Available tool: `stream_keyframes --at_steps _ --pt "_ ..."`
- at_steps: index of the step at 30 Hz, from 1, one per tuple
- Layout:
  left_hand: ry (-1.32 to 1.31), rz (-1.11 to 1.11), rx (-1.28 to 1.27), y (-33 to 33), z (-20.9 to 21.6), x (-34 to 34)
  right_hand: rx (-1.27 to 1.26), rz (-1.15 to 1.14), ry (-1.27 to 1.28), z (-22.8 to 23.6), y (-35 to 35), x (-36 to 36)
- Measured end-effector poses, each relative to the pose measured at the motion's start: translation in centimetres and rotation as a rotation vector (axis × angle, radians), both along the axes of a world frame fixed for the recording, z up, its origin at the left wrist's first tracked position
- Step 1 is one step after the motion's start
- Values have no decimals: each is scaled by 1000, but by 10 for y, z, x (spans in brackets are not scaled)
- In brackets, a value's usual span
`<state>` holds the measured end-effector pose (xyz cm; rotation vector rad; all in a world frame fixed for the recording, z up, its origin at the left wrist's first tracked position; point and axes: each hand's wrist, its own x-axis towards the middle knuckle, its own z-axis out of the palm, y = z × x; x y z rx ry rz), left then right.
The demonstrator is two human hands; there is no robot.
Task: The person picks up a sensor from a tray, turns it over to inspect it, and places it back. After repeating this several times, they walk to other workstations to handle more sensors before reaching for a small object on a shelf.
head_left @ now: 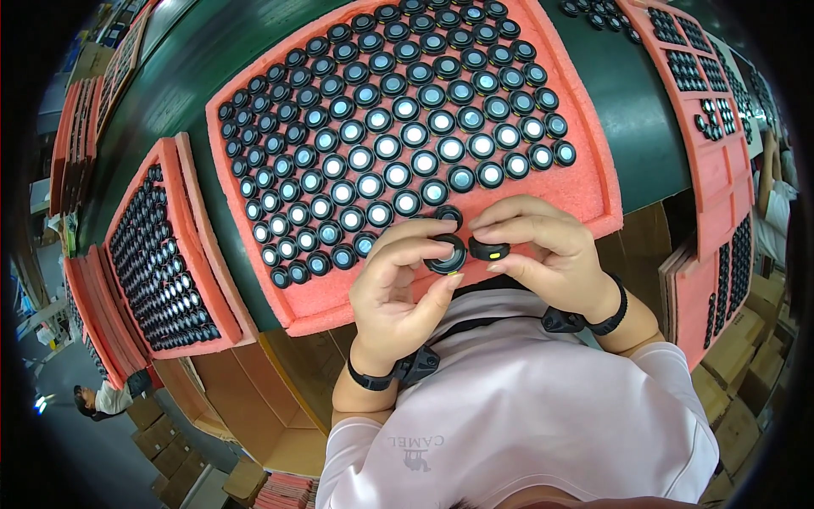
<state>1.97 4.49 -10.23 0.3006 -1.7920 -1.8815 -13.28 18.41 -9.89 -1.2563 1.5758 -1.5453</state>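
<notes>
Both hands are raised at the near edge of a pink foam tray (585, 188). My left hand (397, 280) pinches a round black disc (447, 254) between thumb and fingers, its ringed face turned up. A second black disc (489, 251), tilted on edge so a small yellow mark on its rim shows, is gripped by my right hand (549, 246). The two discs are close together, a narrow gap between them. Just beyond my left fingertips lies another disc (448, 218) on the foam. Rows of similar black discs (414, 134) with pale round centres fill most of the tray.
A green tabletop (640, 127) bears the tray. More filled foam trays stand at left (161, 254) and right (704, 178), with loose discs (602, 13) at the far right. Open cardboard boxes (254, 399) sit below the table's near edge. Another person (106, 397) is at the far left.
</notes>
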Motion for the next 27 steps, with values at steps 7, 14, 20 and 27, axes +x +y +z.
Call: stream_keyframes --at_steps 7,14,20,27 --pt "-5 17 -88 1 0 0 -41 -59 -7 -1 -3 5" --pt "-4 38 -157 1 -4 1 -61 -8 112 -1 -3 3" --pt "23 63 -144 4 -4 0 -70 -91 -4 -4 -5 10" --pt "24 63 -125 5 -7 1 -76 -81 19 -5 -5 8"
